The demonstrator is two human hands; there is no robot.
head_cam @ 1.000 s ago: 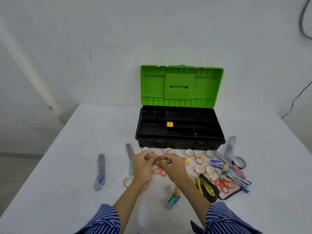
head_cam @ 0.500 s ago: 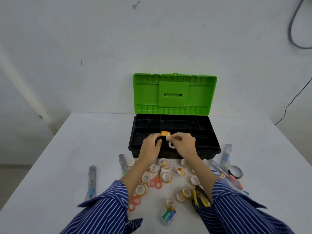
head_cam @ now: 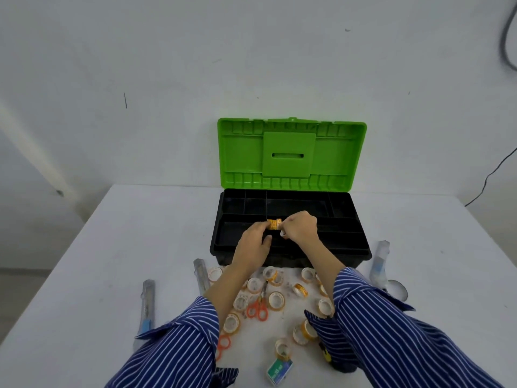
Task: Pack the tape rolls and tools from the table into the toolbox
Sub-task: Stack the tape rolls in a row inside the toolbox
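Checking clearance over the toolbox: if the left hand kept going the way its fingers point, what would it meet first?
Likely the orange tape rolls at the left hand's fingertips, standing in the toolbox tray; depth is unclear.

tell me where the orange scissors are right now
In the head view the orange scissors lie on the white table among the tape rolls, in front of the toolbox, between the person's forearms.

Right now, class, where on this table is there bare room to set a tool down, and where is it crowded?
Bare patches: the table left of the toolbox, beyond the utility knife; also right of the toolbox, past the glue tube. Crowded: the strip before the toolbox, strewn with tape rolls and scissors.
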